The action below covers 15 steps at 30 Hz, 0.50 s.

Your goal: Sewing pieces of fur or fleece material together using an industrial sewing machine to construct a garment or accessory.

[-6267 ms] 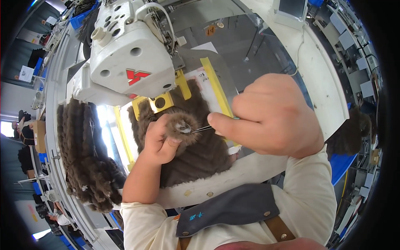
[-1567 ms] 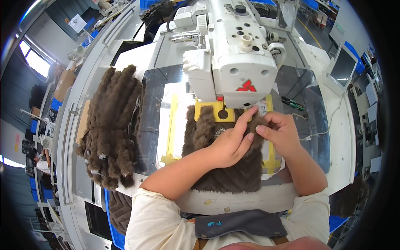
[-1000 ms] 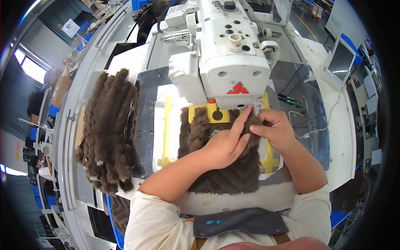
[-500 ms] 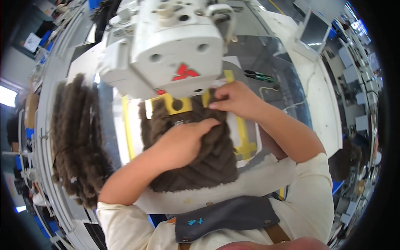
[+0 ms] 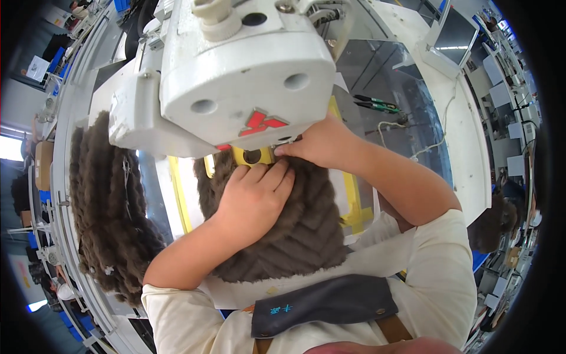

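Note:
A piece of brown fur fabric (image 5: 309,236), quilted in chevron lines, lies beneath a sewing machine head (image 5: 247,82). My left hand (image 5: 252,200) rests palm down on the fur, fingers stretched toward a yellow plate with a round dark hole (image 5: 264,156). Just right of that plate, my right hand (image 5: 321,144) pinches the far edge of the fur between thumb and fingers. The machine head overhangs this spot, hiding part of the fur's far edge and the needle area.
Brown fur strips (image 5: 109,206) are heaped on the left. Green-handled snips (image 5: 377,105) lie on the dark glossy surface at right, near a pale cord (image 5: 433,144). Yellow tape (image 5: 355,206) marks the white sheet under the fur. A screen (image 5: 453,38) stands at far right.
My left hand has slid away from me toward the yellow plate, its fingers now side by side instead of index pointing. My right hand has shifted slightly left along the far edge.

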Each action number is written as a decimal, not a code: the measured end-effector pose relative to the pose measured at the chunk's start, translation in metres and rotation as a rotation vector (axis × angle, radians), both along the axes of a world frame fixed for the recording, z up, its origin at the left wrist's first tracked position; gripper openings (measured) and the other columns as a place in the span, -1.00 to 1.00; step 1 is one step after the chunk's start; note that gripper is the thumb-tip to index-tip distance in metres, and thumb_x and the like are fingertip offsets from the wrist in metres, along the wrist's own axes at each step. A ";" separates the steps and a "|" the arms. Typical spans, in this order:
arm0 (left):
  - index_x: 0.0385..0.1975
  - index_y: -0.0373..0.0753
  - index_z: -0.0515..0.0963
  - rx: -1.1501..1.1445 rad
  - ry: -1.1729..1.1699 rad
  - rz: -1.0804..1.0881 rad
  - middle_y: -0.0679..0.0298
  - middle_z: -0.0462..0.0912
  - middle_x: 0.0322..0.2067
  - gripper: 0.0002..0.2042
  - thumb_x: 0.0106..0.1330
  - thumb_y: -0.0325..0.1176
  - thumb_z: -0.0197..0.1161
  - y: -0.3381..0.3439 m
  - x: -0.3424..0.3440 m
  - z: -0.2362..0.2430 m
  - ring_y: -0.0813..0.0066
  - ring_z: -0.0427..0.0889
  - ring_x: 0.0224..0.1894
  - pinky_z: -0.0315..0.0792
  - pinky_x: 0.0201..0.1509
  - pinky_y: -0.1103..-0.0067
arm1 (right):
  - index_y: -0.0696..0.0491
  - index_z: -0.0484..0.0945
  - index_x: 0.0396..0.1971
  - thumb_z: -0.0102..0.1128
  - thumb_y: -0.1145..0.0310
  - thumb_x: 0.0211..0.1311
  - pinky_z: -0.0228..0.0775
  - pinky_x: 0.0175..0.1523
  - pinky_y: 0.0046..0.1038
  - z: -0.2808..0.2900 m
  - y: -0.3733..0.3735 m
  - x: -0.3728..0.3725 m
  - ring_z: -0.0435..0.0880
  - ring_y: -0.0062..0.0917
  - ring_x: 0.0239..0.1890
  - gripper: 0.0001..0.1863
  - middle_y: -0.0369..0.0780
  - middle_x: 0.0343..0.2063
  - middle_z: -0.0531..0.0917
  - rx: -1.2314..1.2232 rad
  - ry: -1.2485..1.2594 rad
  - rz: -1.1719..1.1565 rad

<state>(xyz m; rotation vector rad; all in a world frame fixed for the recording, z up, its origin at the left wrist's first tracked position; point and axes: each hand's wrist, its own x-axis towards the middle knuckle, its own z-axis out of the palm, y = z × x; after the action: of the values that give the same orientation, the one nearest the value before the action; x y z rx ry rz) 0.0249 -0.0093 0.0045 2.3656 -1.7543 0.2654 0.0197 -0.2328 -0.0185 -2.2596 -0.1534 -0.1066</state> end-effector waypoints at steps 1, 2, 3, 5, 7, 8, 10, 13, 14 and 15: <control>-0.02 -0.27 0.65 0.005 -0.001 0.009 0.20 0.69 0.02 -0.62 0.14 -0.37 0.17 -0.001 0.000 0.000 0.35 0.62 -0.17 0.44 -0.11 0.42 | 0.15 0.72 -0.33 0.54 0.11 -0.03 0.56 -0.16 -0.18 0.002 0.001 0.001 0.73 -0.06 -0.28 -0.59 -0.02 -0.40 0.75 0.014 -0.018 -0.015; -0.03 -0.26 0.65 0.009 -0.004 0.020 0.19 0.69 0.03 -0.63 0.14 -0.36 0.17 -0.003 0.000 0.001 0.35 0.62 -0.16 0.43 -0.11 0.42 | 0.15 0.72 -0.33 0.54 0.11 -0.03 0.56 -0.16 -0.18 0.003 -0.001 0.000 0.73 -0.06 -0.28 -0.59 -0.02 -0.40 0.75 0.022 -0.032 -0.015; -0.05 -0.25 0.65 0.011 -0.023 0.021 0.17 0.69 0.01 -0.64 0.14 -0.34 0.17 -0.004 -0.001 0.001 0.34 0.63 -0.15 0.43 -0.12 0.40 | 0.12 0.72 -0.26 0.53 0.06 -0.04 0.57 -0.13 -0.16 0.003 -0.004 0.000 0.73 -0.05 -0.23 -0.54 -0.02 -0.36 0.76 -0.050 -0.021 -0.053; -0.06 -0.26 0.65 -0.007 -0.024 0.022 0.19 0.69 -0.02 -0.64 0.15 -0.34 0.17 -0.005 -0.001 -0.003 0.36 0.62 -0.14 0.41 -0.13 0.41 | 0.09 0.72 -0.18 0.52 0.01 -0.05 0.58 -0.11 -0.15 0.004 -0.005 0.001 0.74 -0.05 -0.19 -0.48 -0.02 -0.31 0.76 -0.104 -0.051 -0.071; -0.05 -0.26 0.65 -0.021 -0.037 0.037 0.22 0.69 -0.02 -0.65 0.17 -0.34 0.16 -0.006 -0.003 -0.005 0.39 0.60 -0.16 0.40 -0.14 0.44 | 0.04 0.71 -0.11 0.49 -0.08 -0.05 0.59 -0.09 -0.15 0.007 -0.005 -0.004 0.74 -0.06 -0.13 -0.42 -0.03 -0.26 0.77 -0.108 0.010 -0.105; -0.05 -0.25 0.65 -0.019 -0.045 0.049 0.23 0.69 -0.02 -0.65 0.17 -0.34 0.15 -0.006 -0.004 -0.006 0.40 0.59 -0.17 0.39 -0.15 0.45 | 0.04 0.71 -0.11 0.49 -0.08 -0.05 0.59 -0.09 -0.15 0.007 -0.001 -0.003 0.74 -0.06 -0.13 -0.42 -0.03 -0.26 0.77 -0.106 -0.018 -0.093; -0.04 -0.25 0.65 -0.038 -0.088 0.066 0.24 0.68 0.00 -0.64 0.16 -0.34 0.16 -0.006 -0.005 -0.011 0.42 0.56 -0.20 0.37 -0.17 0.47 | 0.02 0.70 -0.10 0.46 -0.08 -0.02 0.59 -0.10 -0.14 0.005 0.000 -0.005 0.74 -0.06 -0.15 -0.44 -0.05 -0.27 0.77 -0.102 0.048 -0.150; -0.04 -0.25 0.64 -0.053 -0.135 0.080 0.24 0.68 0.01 -0.63 0.14 -0.35 0.18 -0.007 -0.003 -0.014 0.41 0.55 -0.21 0.36 -0.17 0.47 | 0.04 0.70 -0.10 0.44 -0.06 0.01 0.59 -0.08 -0.15 0.011 0.000 -0.002 0.74 -0.07 -0.12 -0.45 -0.06 -0.24 0.77 -0.131 0.101 -0.153; -0.04 -0.25 0.64 -0.056 -0.129 0.087 0.24 0.68 0.02 -0.63 0.14 -0.35 0.18 -0.008 -0.003 -0.015 0.42 0.55 -0.20 0.36 -0.16 0.47 | 0.05 0.69 -0.09 0.43 -0.04 0.02 0.59 -0.07 -0.16 0.011 0.000 -0.002 0.74 -0.08 -0.10 -0.45 -0.06 -0.23 0.77 -0.122 0.147 -0.161; -0.03 -0.25 0.64 -0.057 -0.124 0.095 0.24 0.68 0.03 -0.63 0.13 -0.35 0.19 -0.008 -0.002 -0.015 0.42 0.55 -0.20 0.36 -0.15 0.47 | 0.05 0.69 -0.09 0.43 -0.04 0.02 0.59 -0.07 -0.16 0.012 0.000 -0.001 0.74 -0.08 -0.10 -0.45 -0.06 -0.23 0.77 -0.122 0.140 -0.161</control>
<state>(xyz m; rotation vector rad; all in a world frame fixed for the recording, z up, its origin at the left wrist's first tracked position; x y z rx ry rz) 0.0226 -0.0175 -0.0104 2.4427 -1.6630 0.4793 0.0184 -0.2330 -0.0069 -2.3899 0.0999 -0.0242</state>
